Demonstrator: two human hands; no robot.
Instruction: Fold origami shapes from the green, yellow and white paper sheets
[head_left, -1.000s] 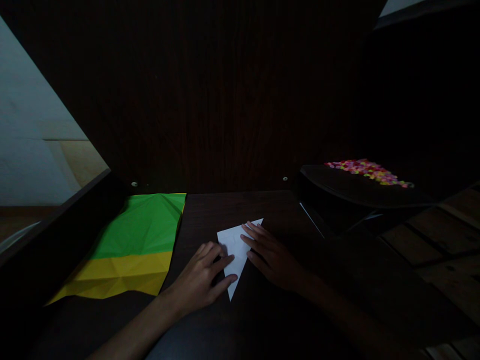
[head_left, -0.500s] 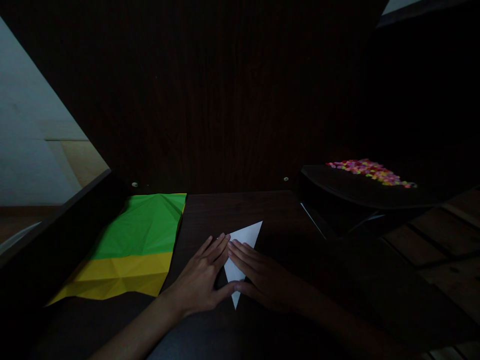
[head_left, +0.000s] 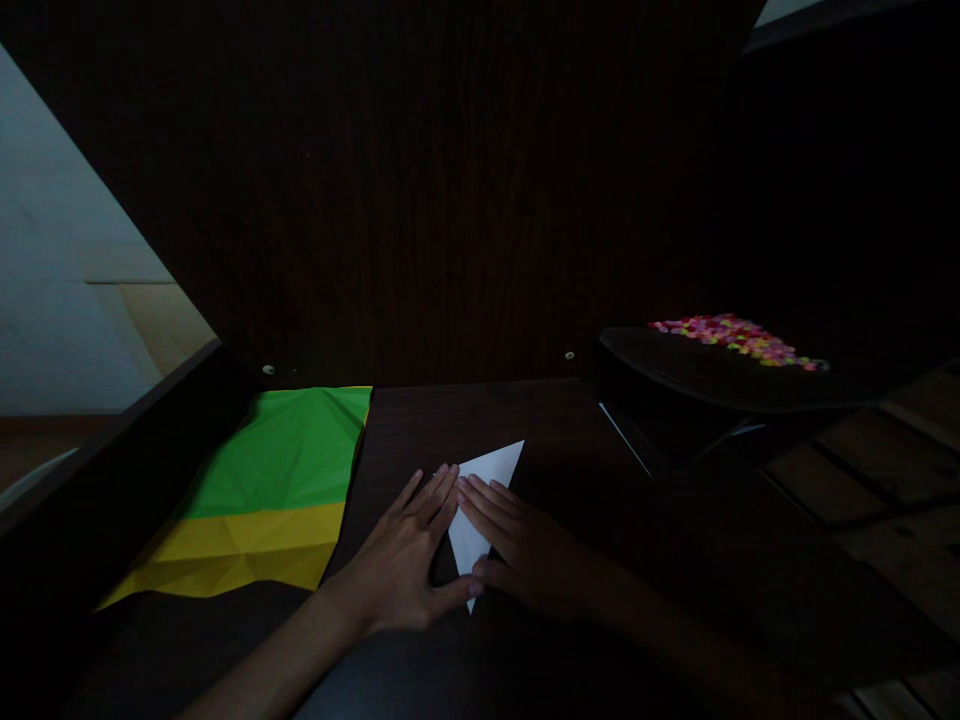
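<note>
The person's 2 hands lie flat, palms down, side by side on a small white paper folded into a triangle (head_left: 480, 490). The left hand (head_left: 409, 555) rests with its fingers stretched forward and close together, covering the paper's left edge; its thumb reaches right along the lower part of the paper. The right hand (head_left: 525, 545) lies just beside it, fingers (head_left: 480, 497) extended and pointing up and to the left across the middle of the paper, thumb tucked near the paper's lower tip. The fingertips of both hands meet near the paper's upper left edge. Neither hand pinches or lifts anything; both press down with open palms. The white triangle lies on a dark brown wooden table (head_left: 480, 420), its widest corner pointing up and right, its narrow tip pointing toward the person.

To the left on the table, well apart from the hands, lies a large creased sheet of paper, green above and yellow below (head_left: 270, 490). To the right, a dark raised tray (head_left: 712, 375) carries a scatter of small multicoloured pieces (head_left: 739, 340), pink, yellow and red. A dark wooden panel (head_left: 450, 200) stands behind the table. The scene is dimly lit.
</note>
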